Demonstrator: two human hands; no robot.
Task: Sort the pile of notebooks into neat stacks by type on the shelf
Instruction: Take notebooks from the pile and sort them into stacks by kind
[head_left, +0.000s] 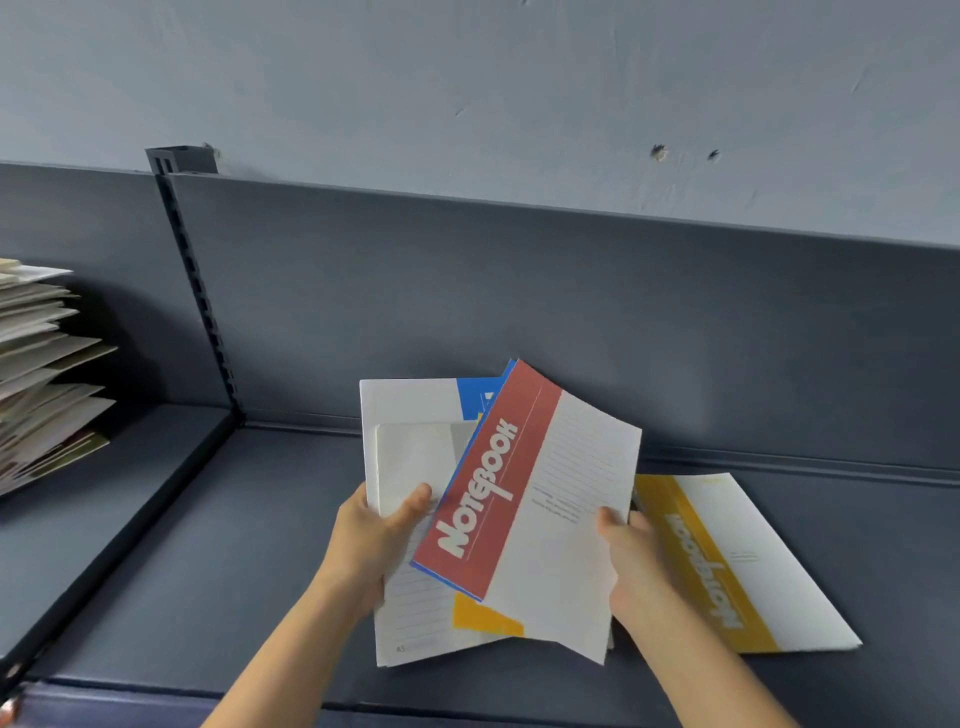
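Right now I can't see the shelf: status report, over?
Left hand and right hand gripping fanned notebooks. Yellow notebook flat on shelf. Nothing blocking.

A fan of notebooks (415, 467) is held above the middle of the shelf (208, 571), gripped at its left edge by the left hand (374, 535) and at its right edge by the right hand (634, 566). The "Notebook"-titled notebook (540, 509) is placed on top of the fan (tilted rightward). Just right of it, another titled notebook (737, 561) is laid flat on the shelf. Far left, beyond the slotted upright (200, 306), a paper stack (41, 374) is piled on the neighbouring shelf.
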